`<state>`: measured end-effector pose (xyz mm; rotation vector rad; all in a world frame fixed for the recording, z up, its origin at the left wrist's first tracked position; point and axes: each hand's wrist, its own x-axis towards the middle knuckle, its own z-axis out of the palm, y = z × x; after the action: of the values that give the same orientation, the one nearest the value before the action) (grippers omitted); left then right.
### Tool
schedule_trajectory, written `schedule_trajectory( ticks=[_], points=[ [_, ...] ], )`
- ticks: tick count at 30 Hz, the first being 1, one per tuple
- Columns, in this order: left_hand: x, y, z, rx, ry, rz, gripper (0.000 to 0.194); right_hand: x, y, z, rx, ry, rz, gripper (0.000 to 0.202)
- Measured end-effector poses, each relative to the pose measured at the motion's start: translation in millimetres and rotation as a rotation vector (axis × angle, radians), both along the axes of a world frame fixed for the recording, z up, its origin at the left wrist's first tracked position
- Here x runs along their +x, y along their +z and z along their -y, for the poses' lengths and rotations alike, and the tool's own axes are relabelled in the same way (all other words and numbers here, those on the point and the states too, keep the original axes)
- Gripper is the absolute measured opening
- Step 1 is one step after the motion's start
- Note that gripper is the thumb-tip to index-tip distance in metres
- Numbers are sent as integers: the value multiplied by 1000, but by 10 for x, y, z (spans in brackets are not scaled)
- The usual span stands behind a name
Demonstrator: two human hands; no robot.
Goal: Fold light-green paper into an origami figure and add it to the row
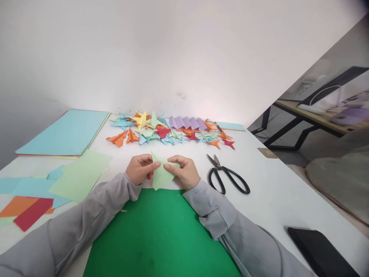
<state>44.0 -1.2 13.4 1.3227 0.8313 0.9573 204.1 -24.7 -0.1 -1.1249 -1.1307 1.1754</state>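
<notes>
A pale green sheet of folded paper is held up between both hands, above the far edge of a green mat. My left hand pinches its left side between thumb and fingers. On the opposite side, my right hand grips the paper, thumb in front and fingers behind. Creases and a pointed upper-left corner show on it. Just beyond the hands lies a pile of small folded paper shapes, among them an orange paper plane and a yellow one.
Black-handled scissors lie right of the hands, blades slightly apart. A black phone-like slab rests at the near right. Leftward are a stack of blue sheets, a loose green sheet and a red strip. A wall stands behind the table.
</notes>
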Motion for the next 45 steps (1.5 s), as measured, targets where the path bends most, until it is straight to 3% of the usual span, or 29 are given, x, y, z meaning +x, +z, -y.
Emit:
schedule_trajectory(
  ticks=[6, 19, 25, 39, 45],
  points=[
    [11, 0, 5, -5, 17, 2, 30, -9, 22, 13, -6, -4, 18, 28],
    [32, 47, 25, -12, 43, -47, 29, -32, 41, 18, -59, 131, -44, 30],
    [24, 23, 7, -92, 26, -9, 23, -26, 25, 10, -62, 114, -92, 30],
    [-4, -24, -9, -29, 78, -36, 14, 5, 14, -23, -25, 39, -81, 33],
    [-6, -68, -40, -51, 123, 27, 14, 0, 24, -4, -51, 80, -167, 22]
  ],
)
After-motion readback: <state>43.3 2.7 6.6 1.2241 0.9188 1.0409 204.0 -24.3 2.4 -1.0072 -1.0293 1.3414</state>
